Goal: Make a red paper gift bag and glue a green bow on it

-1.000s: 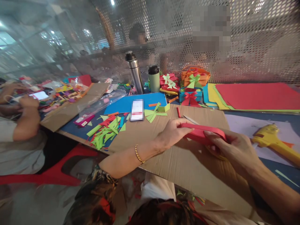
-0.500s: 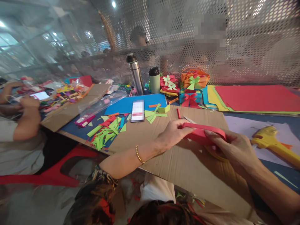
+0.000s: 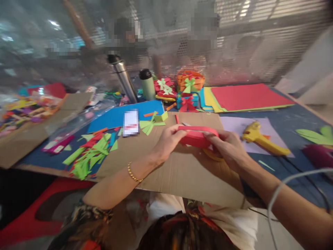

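Note:
A folded red paper box is held between my two hands above the cardboard sheet. My left hand pinches its left end with thumb and fingers. At the other end, my right hand grips the wall, thumb on the near side and fingers mostly hidden behind. Beneath the box lie what look like scissors; part of a yellow handle shows by my right hand, and a blade tip pokes out beyond the box. A yellow glue gun rests on pale purple paper to the right.
Green and red paper scraps and a phone are at left. Behind stand a steel flask, a green tumbler and small paper baskets. Coloured sheets are stacked back right. A grey cable crosses my right forearm.
My view has swung to the right, so the table things sit further left and the person at left is out of sight. Both hands keep hold of the red paper box.

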